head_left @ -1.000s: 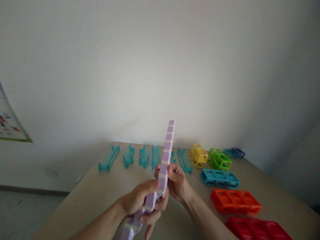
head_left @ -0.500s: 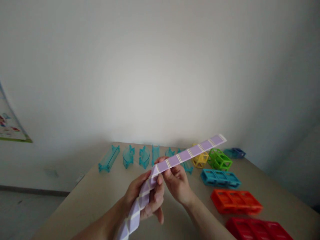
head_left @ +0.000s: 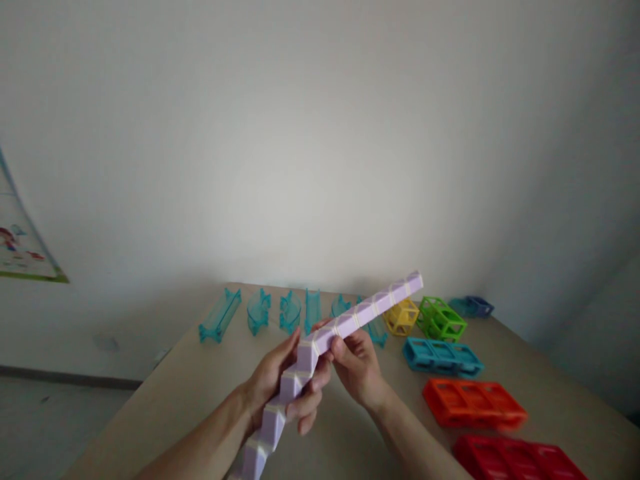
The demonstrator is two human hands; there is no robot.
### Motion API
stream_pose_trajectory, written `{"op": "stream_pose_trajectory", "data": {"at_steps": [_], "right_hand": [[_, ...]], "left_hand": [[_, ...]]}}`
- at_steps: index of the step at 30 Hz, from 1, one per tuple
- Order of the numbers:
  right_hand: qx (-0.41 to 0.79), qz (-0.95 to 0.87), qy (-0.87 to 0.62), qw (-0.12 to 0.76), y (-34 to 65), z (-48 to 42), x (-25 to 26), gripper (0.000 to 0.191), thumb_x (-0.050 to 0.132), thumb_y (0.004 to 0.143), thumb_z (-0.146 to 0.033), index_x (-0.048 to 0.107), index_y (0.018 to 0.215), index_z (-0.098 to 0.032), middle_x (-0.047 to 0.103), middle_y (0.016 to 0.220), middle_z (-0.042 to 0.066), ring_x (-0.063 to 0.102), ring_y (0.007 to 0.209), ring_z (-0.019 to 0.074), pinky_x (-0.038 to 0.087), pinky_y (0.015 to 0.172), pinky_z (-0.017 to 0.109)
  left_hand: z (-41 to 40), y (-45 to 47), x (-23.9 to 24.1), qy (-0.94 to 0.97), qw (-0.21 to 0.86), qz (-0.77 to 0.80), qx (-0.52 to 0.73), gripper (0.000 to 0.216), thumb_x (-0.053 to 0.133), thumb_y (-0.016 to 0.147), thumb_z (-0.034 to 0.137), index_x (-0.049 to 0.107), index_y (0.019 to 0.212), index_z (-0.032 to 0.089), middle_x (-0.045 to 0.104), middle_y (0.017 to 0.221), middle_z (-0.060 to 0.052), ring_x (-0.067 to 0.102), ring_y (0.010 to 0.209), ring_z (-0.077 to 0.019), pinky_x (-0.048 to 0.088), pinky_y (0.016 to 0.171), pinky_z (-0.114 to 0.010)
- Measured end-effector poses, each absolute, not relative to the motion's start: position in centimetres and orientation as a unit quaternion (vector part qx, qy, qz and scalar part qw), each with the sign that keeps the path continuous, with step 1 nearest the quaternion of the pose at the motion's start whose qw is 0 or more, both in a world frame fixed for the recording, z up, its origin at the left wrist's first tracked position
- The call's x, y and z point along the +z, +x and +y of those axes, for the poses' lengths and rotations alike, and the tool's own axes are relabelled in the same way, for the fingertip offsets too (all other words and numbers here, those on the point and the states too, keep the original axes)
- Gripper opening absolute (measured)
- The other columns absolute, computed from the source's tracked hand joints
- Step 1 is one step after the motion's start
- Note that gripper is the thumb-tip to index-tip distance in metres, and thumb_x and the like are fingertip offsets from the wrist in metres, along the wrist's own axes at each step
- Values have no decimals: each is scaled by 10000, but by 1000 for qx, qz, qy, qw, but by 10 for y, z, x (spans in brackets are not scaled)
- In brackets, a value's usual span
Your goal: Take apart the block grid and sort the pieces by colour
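Observation:
A long lilac twist-snake toy (head_left: 370,308), made of hinged wedge segments with pale joints, stretches from the bottom edge of the picture up and to the right. My left hand (head_left: 283,387) is closed round its lower part, fingers curled under it. My right hand (head_left: 356,363) pinches the toy just past the bend, thumb on top. The upper stretch runs straight, its tip above the yellow frame block (head_left: 401,318). Both hands hover over the beige table (head_left: 200,393).
Along the table's far edge lie several clear teal track pieces (head_left: 219,315). To the right sit a green frame block (head_left: 442,319), a dark blue piece (head_left: 473,306), a blue frame (head_left: 442,357), an orange frame (head_left: 474,403) and a red frame (head_left: 520,460). A poster (head_left: 20,243) hangs at left.
The upper stretch of the toy swung from upright down to the right, then rolled about its length. My left hand's fingers curled tighter round the lower part.

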State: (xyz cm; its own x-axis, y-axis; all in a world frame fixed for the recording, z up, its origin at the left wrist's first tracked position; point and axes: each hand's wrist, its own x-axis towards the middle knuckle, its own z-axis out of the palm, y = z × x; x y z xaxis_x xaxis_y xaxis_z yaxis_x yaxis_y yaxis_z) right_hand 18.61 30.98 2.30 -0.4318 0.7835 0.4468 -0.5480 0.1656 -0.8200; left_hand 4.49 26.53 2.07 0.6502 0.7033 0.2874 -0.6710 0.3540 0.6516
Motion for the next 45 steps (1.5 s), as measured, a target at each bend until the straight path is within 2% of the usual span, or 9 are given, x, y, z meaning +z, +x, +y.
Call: {"op": "stream_pose_trajectory", "data": {"at_steps": [3,7,11,17,28,34,36,40,45], "right_hand": [[638,-537,-125,538,187,311,23,235,704,788,-361,697,929,-173,569,655,0,498,577,137,412,641,293],[627,-528,-107,562,187,315,21,337,730,741,-435,700,965,-185,604,812,29,510,713,159,393,699,285],[632,-549,-93,539,188,317,22,367,710,735,-506,693,876,-167,561,701,7,448,595,132,352,616,268],[660,-541,-98,512,189,314,28,397,728,689,-539,695,771,-152,523,653,8,435,584,137,329,585,263],[724,-549,-88,407,189,310,35,458,664,687,-577,662,620,-124,474,562,11,393,503,119,283,495,242],[752,-523,-70,395,190,310,31,504,642,710,-576,692,884,-105,396,397,-64,267,325,67,217,398,215],[765,-501,-76,398,190,311,30,488,654,708,-560,689,889,-108,377,382,-72,249,334,65,225,407,210],[783,-453,-101,414,189,312,29,395,748,625,-488,683,759,-123,532,604,6,411,488,100,317,477,221],[801,-423,-108,410,187,313,27,367,794,606,-442,667,741,-126,522,637,-5,429,527,101,331,495,218]], "left_hand": [[264,45,20,413,794,41,444,447,424,895,522,586,977,113,556,704,3,472,356,-49,519,452,-255],[265,48,20,391,803,95,440,522,280,943,494,597,835,93,528,568,6,465,337,-71,531,480,-288],[265,51,22,371,822,104,419,566,218,937,534,589,835,119,507,546,23,391,275,-62,483,396,-254],[264,48,21,358,849,107,375,496,247,930,531,551,790,165,455,544,55,335,244,-56,418,315,-221],[267,43,17,324,910,120,229,432,325,907,476,577,808,138,553,505,1,336,236,-71,358,266,-213],[264,46,16,351,885,112,283,480,289,914,477,597,999,118,590,611,-36,408,274,-82,400,301,-233],[263,48,17,385,862,118,308,453,321,901,480,571,1036,129,596,685,-49,442,305,-81,403,310,-223],[261,52,19,446,808,149,354,352,410,888,462,545,856,139,529,661,-2,417,312,-51,431,333,-205],[259,54,18,448,806,129,364,393,314,923,455,514,783,147,451,631,33,378,307,-42,434,320,-202]]}}
